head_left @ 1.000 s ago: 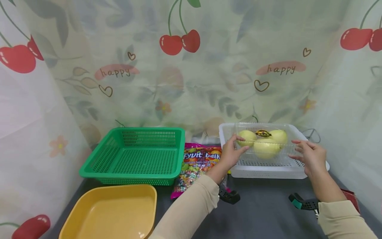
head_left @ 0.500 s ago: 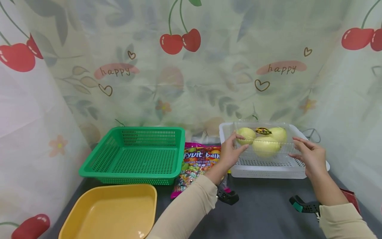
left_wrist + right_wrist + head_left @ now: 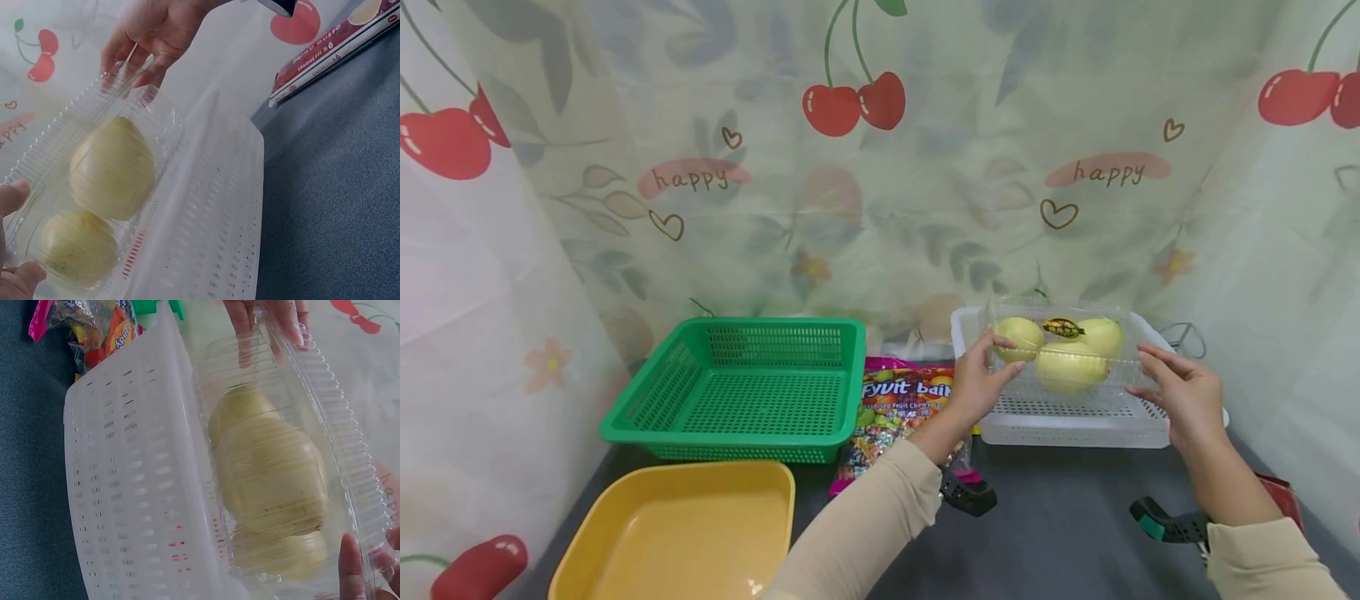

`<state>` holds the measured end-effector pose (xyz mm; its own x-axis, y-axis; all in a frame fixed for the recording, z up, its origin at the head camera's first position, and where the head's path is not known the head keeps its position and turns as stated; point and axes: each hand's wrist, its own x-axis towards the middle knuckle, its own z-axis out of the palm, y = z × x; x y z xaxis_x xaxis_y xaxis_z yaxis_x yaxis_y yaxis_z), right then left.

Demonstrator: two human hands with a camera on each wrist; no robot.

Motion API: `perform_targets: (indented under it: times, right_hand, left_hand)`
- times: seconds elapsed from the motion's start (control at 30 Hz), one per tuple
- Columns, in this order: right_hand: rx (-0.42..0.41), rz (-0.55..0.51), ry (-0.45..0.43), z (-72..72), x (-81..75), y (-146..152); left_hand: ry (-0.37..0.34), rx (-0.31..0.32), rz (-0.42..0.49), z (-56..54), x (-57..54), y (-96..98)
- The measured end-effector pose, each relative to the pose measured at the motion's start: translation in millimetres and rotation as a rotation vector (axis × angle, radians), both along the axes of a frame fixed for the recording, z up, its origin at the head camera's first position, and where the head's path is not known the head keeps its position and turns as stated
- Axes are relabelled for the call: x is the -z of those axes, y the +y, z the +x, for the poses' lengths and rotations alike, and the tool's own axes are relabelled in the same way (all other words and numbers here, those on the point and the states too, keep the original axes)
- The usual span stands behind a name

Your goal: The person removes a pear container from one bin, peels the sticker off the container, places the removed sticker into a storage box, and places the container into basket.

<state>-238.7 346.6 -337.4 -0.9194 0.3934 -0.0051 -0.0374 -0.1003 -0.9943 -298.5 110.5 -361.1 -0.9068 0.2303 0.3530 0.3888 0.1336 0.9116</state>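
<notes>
Two hands on clear clamshell of pears (image 3: 1063, 354): left hand (image 3: 977, 387) pinching its near-left end, right hand (image 3: 1180, 392) with fingers curled on its right end. Held just above white slotted basket (image 3: 1060, 429), apparently mid-lift. Likely needed next: level carry, even squeeze. Leftward of grip: candy bag (image 3: 891, 412), green basket (image 3: 737, 392), yellow tray (image 3: 677, 525).

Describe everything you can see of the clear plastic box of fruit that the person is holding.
The clear plastic box is a see-through clamshell with ribbed walls, lid down. It holds three pale yellow-green round fruits; a dark label with a yellow rim sits on top. The left hand grips one end and the right hand the other, keeping it roughly level above the white slotted basket. Whether it touches the basket cannot be told.
</notes>
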Motion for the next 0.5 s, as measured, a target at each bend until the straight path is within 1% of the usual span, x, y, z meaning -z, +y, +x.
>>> perform_targets:
  times: [0.13,0.37,0.5]
  right_hand:
    - [0.001,0.006,0.008,3.3,-2.2,-2]
    - [-0.031,-0.020,0.068,8.8,-4.3,-5]
    - [-0.043,-0.013,0.073,11.5,-5.0,-7]
  left_hand:
    - [0.011,0.005,0.009,2.1,-2.1,-2.2]
    - [0.029,0.012,-0.001,5.9,-4.2,-7.7]
    - [0.032,0.022,0.016,8.8,-5.6,-11.2]
